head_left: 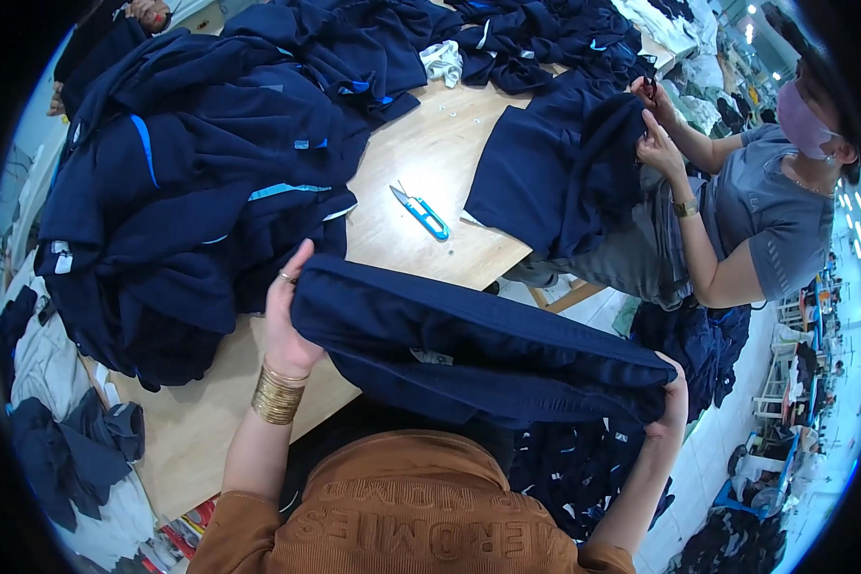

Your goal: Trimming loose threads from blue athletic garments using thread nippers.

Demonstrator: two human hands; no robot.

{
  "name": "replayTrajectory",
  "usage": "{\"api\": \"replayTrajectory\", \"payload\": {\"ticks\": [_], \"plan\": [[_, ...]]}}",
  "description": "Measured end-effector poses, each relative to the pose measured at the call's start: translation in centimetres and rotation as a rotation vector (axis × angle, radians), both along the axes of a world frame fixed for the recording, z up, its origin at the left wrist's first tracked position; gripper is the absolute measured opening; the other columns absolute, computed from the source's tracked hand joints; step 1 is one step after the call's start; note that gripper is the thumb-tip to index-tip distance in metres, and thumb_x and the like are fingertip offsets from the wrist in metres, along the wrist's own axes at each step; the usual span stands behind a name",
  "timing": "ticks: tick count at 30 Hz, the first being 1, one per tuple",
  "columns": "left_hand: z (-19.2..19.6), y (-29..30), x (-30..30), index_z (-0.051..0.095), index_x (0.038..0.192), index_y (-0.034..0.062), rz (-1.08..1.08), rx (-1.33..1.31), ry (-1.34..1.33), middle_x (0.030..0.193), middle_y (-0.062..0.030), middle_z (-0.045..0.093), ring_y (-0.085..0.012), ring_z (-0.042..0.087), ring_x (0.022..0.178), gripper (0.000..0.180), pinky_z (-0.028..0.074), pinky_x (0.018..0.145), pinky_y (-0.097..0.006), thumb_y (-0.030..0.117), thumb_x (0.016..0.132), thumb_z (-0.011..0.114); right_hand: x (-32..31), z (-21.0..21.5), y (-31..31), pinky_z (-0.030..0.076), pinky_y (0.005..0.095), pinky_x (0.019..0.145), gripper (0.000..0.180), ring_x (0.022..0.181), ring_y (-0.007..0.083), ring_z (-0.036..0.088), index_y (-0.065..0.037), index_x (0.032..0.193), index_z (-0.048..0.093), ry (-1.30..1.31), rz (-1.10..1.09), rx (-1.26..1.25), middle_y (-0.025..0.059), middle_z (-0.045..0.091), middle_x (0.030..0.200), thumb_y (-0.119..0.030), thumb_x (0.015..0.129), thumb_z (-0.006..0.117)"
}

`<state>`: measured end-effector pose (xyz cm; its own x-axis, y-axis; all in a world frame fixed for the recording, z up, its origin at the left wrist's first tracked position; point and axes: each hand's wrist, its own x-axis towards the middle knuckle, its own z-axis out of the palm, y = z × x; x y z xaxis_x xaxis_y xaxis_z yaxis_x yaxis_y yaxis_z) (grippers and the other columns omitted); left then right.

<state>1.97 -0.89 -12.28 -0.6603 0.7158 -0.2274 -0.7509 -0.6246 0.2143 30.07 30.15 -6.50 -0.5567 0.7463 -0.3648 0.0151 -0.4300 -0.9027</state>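
A dark navy garment (478,320) is stretched out sideways between my two hands, its wide opening facing up at me and a small pale label inside. At its left end is my left hand (295,325), with a ring and a stack of gold bangles; part of the fingers is hidden by the cloth. My right hand (676,397) grips the opposite end, its fingertips tucked out of sight in the fabric. Beyond the garment, blue-handled thread snips (421,212) lie on the pale wooden table (430,124), touched by neither hand.
A large heap of navy garments (191,191) with light blue strips covers the table's left. A co-worker (737,201) in a grey shirt and pink mask handles another navy garment (564,172) at the right. Another person's hand (148,13) shows at far left. Dark clothing (584,469) is piled below.
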Motion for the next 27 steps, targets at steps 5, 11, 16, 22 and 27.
{"api": "replayTrajectory", "payload": {"ticks": [5,11,16,22,27], "plan": [[0.3,-2.8,-2.0,0.039,0.132,0.0060,0.215,0.008,0.341,0.109,-0.0119,0.061,-0.0247,0.062,0.093,0.038,0.046,0.092,-0.039,0.020,0.097,0.029,0.1,0.2,-0.1,0.046,0.0215,0.060,0.012,0.062,0.0104,0.058,0.000,0.072,0.060,-0.010,0.294,0.036,0.0032,0.062,0.073,-0.004,0.062,0.056],[3.3,-3.9,-1.9,0.061,0.086,0.0029,0.158,-0.331,0.290,0.089,-0.0099,0.066,-0.0225,0.064,0.085,0.028,0.050,0.082,-0.034,0.028,0.089,0.050,-1.6,0.6,-1.6,0.044,0.0205,0.059,0.011,0.060,0.0094,0.055,0.001,0.072,0.061,0.015,0.359,0.054,0.0023,0.060,0.069,-0.004,0.064,0.056],[0.7,-2.6,-0.5,0.060,0.094,0.0009,-0.176,-1.202,1.578,0.077,-0.0140,0.062,-0.0215,0.062,0.070,0.016,0.047,0.066,-0.028,0.008,0.080,0.059,-3.4,-2.2,-2.9,0.043,0.0244,0.086,0.040,0.092,0.0145,0.056,0.004,0.107,0.053,0.015,0.304,-0.002,0.0073,0.058,0.100,0.005,0.068,0.058],[-1.1,-3.5,0.0,0.058,0.105,0.0076,0.088,-1.392,1.310,0.086,-0.0126,0.064,-0.0234,0.064,0.080,0.026,0.046,0.072,-0.027,0.001,0.080,0.053,-4.6,-4.2,-4.8,0.038,0.0230,0.087,0.052,0.098,0.0117,0.051,-0.001,0.109,0.048,-0.241,0.637,0.107,0.0041,0.055,0.104,0.005,0.061,0.068],[-0.2,-3.5,0.2,0.056,0.108,0.0068,0.224,-1.271,1.231,0.097,-0.0097,0.063,-0.0197,0.060,0.086,0.033,0.044,0.080,-0.025,-0.004,0.078,0.050,-4.9,-3.3,-5.0,0.038,0.0226,0.081,0.051,0.086,0.0107,0.049,-0.004,0.106,0.046,-0.231,0.728,0.240,0.0007,0.052,0.092,0.002,0.061,0.071]]}}
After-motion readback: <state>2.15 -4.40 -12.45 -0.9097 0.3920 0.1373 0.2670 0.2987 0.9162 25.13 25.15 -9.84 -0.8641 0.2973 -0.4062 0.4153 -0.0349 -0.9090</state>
